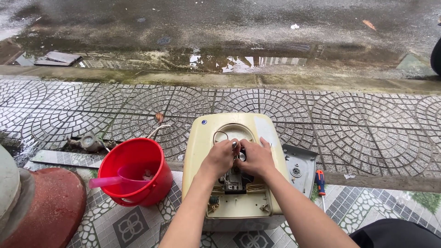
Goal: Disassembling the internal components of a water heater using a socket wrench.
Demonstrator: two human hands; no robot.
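Note:
A cream-coloured box-shaped appliance (206, 138) lies flat on the tiled ground with its front cover off, showing wiring and a dark inner part. My left hand (221, 156) and my right hand (257, 157) meet over the middle of the opening. Both have fingers curled around a small metal part between them, which the fingers mostly hide. A thin wire loops near the top of the opening.
A red bucket (151, 149) with a pink scoop (108, 180) stands left of the appliance. A grey metal cover plate (301, 163) and a red-and-blue screwdriver (320, 180) lie to its right. A red pillar base (46, 206) is at far left. Wet pavement and a puddled gutter lie beyond.

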